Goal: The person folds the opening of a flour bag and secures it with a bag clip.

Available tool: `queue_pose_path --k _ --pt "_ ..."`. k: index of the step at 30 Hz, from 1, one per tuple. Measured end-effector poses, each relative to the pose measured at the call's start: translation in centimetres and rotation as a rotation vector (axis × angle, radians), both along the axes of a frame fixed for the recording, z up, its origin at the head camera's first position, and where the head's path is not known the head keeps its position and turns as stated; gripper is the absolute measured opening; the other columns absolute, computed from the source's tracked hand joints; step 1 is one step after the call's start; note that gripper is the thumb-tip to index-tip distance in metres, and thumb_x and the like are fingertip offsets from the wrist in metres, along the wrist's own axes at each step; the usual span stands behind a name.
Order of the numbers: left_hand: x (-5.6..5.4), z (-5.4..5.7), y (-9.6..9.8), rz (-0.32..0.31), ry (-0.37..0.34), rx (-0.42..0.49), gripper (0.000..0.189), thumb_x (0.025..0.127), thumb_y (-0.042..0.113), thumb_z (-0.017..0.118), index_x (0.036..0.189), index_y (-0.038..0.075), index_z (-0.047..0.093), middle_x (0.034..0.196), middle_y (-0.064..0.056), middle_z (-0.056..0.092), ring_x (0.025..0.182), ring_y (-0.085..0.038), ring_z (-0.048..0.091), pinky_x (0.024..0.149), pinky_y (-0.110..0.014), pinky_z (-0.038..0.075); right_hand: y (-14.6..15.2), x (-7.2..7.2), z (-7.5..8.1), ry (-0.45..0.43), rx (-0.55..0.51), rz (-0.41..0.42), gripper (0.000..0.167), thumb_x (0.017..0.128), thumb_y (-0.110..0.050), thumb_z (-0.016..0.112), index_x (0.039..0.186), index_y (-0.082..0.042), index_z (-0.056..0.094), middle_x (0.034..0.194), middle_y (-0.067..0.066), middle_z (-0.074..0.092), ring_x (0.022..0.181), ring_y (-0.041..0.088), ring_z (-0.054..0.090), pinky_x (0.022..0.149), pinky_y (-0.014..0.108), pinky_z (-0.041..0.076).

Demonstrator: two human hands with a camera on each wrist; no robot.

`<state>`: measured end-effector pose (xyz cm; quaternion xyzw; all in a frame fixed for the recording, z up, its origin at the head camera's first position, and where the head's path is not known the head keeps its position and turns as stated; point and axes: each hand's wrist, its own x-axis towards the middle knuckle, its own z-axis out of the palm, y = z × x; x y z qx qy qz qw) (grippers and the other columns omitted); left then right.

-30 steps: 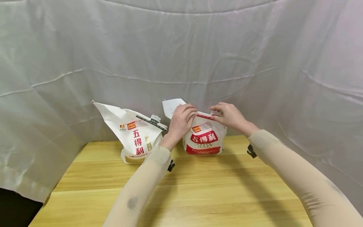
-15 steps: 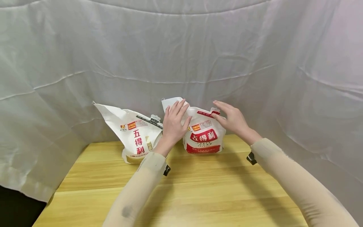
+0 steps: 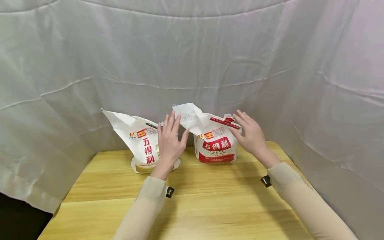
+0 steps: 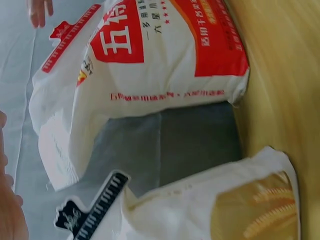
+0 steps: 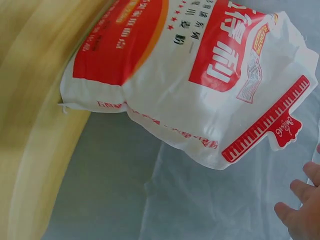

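A white flour bag with red panels point(image 3: 217, 145) stands upright on the table, its top folded over. Across that fold lies a red bag clip point(image 5: 267, 120) patterned like piano keys. My right hand point(image 3: 252, 135) is beside the clip's right end, fingers extended and holding nothing; apart from the bag in the right wrist view. To the left leans a second flour bag point(image 3: 141, 143), white with a gold base and a pointed top. Its black bag clip point(image 4: 101, 206) is mostly hidden in the head view behind my left hand point(image 3: 171, 143), which has spread fingers and grips nothing.
Both bags stand at the back of a wooden table point(image 3: 204, 200). A grey cloth curtain point(image 3: 192, 60) hangs behind and at the sides. Each wrist carries a small black device, such as the left device point(image 3: 169, 192).
Both hands have left the top of the right flour bag, uncovering the red clip. My left hand has moved left in front of the other bag; my right hand has drawn back rightward.
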<state>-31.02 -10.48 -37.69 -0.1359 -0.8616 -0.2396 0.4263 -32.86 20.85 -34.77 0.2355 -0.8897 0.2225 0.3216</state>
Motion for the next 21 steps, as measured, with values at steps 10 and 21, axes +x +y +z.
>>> queue_pose_path --k 10,21 --pt "2.3 -1.7 -3.0 0.095 -0.051 -0.002 0.065 0.104 0.047 0.051 0.16 0.015 0.041 0.17 -0.008 0.03 0.157 -0.034 0.024 0.125 -0.064 0.013 1.0 1.7 -2.7 -0.001 0.005 -0.057 0.062 0.099 -0.035 0.068 0.151 -0.006 0.052 0.163 0.017 0.041 0.152 0.041 0.034 0.121 0.065 0.026" --pt "4.3 -3.7 -6.7 0.159 -0.085 -0.007 0.068 0.101 0.048 0.054 0.158 0.012 0.044 0.17 -0.009 0.029 0.155 -0.038 0.026 0.123 -0.068 0.014 2.5 3.7 -5.4 0.005 0.02 -0.096 0.063 0.097 -0.032 0.07 0.151 -0.006 0.052 0.162 0.019 0.041 0.148 0.046 0.037 0.118 0.069 0.027"
